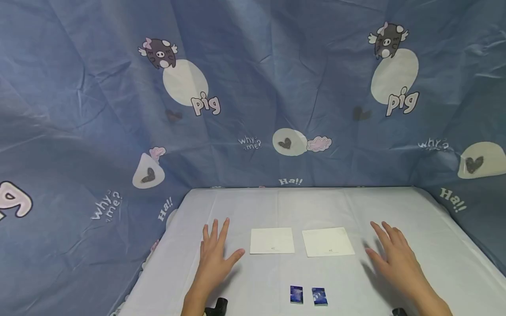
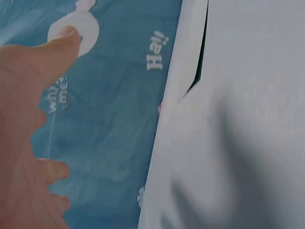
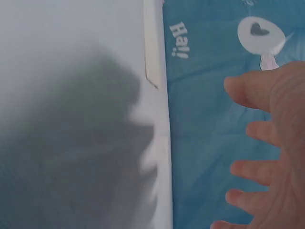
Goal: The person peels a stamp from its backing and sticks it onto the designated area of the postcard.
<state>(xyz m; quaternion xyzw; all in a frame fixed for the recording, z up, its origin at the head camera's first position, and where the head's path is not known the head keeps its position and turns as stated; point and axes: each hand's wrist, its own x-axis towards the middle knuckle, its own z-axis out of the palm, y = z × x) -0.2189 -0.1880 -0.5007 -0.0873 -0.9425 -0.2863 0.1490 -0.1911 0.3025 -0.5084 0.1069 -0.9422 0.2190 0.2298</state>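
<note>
Two cream cards lie side by side on the white table, a left card (image 1: 272, 240) and a right card (image 1: 328, 242), each with a small print near its front edge. In front of them lie two small blue stacks with pictures, a left stack (image 1: 296, 294) and a right stack (image 1: 319, 296). My left hand (image 1: 215, 259) hovers left of the left card, fingers spread and thumb toward it. To the right of the right card is my right hand (image 1: 395, 259), its fingers extended above its shadow. Neither hand holds anything.
A white cloth covers the table (image 1: 237, 206). Behind it and along both sides hangs a blue curtain (image 1: 245, 166) printed with pigs, hearts and words. A black strap piece (image 1: 216, 307) shows at the left wrist.
</note>
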